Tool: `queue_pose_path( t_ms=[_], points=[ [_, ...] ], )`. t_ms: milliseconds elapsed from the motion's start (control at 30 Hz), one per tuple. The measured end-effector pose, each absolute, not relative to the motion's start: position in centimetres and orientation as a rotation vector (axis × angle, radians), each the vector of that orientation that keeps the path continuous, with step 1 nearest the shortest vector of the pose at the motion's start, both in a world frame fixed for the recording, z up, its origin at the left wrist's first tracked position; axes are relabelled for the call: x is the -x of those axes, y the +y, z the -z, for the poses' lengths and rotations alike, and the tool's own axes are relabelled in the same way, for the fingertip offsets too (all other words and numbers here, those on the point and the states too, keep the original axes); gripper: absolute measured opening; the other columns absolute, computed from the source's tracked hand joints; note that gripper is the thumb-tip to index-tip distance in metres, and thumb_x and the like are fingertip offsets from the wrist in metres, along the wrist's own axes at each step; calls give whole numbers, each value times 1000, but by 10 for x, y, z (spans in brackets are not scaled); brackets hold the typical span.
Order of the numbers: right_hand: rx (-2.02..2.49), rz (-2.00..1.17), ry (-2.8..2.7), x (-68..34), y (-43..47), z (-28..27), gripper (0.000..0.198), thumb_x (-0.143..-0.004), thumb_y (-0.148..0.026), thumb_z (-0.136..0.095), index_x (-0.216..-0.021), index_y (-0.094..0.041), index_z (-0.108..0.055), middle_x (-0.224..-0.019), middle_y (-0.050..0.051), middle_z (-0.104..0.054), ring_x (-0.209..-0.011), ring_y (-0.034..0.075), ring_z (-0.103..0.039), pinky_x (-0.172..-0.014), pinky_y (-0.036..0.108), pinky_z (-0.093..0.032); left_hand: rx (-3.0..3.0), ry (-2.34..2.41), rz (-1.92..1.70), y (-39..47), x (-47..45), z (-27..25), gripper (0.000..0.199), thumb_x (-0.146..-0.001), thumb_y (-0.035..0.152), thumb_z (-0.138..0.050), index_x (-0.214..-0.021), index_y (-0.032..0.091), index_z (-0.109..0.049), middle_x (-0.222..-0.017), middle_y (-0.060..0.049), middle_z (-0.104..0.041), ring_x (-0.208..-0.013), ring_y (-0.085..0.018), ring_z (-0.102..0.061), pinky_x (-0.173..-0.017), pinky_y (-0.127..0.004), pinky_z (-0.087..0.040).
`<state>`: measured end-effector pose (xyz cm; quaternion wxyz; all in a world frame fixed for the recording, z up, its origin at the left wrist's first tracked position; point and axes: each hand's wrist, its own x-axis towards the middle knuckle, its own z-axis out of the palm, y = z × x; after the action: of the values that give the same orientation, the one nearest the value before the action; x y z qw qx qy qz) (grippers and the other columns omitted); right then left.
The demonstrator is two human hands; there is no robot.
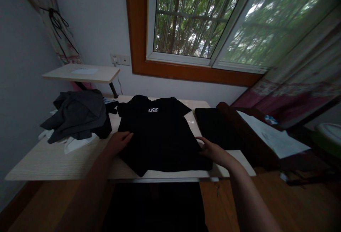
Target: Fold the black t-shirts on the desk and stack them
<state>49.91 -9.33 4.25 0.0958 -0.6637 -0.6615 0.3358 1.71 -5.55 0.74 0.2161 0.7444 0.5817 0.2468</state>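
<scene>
A black T-shirt with white "LIFE" lettering on its chest lies spread on the pale wooden table. Its collar points to the wall and its hem lies along the table's front edge, with the lower left corner folded at an angle. My left hand is closed on the shirt's left side edge. At the opposite side edge, near the hem, my right hand has its fingers curled on the fabric, thumb raised; the fingertips are partly hidden.
A heap of grey, black and white clothes lies on the table's left. Behind it stands a small raised shelf. Dark folded fabric lies on the right, beside a brown piece of furniture bearing a white sheet.
</scene>
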Motion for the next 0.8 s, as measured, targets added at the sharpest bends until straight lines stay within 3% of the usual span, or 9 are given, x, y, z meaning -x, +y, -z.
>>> queue_pose_path(
  t_ms=[133,333,567,800],
  points=[
    [2058,-600,-2048,-495,-84,-44,49,-83,-15,-59,-132,-20,-59,-91,5,-71,-81,20,-68,-73,28,-48,-2125,1672,-681,-54,-15,-4,43,-95,51,-41,-65,22,-53,-62,1,-60,-64,-16,-58,-63,-28,-38],
    [1670,-437,-2207,-462,-64,-41,36,-88,-16,-58,-122,-21,-69,-118,11,-67,-106,23,-65,-99,34,-48,-2256,1672,-843,-48,-12,1,31,-97,42,-42,-87,22,-64,-94,-5,-69,-91,-20,-63,-85,-32,-45],
    [1607,-403,-2255,-444,-54,-24,31,-90,-15,-58,-115,-22,-73,-116,11,-67,-110,24,-62,-106,38,-45,-2338,1825,-702,-48,-14,-2,42,-98,45,-38,-68,23,-57,-77,-6,-64,-82,-21,-60,-80,-33,-45],
    [1601,-512,-2302,-446,-64,-30,17,-91,-21,-58,-92,-21,-75,-97,8,-71,-93,21,-65,-90,32,-48,-2342,1725,-539,-52,-4,-1,52,-94,50,-41,-53,23,-57,-64,-7,-64,-74,-21,-60,-75,-33,-44]
  ],
)
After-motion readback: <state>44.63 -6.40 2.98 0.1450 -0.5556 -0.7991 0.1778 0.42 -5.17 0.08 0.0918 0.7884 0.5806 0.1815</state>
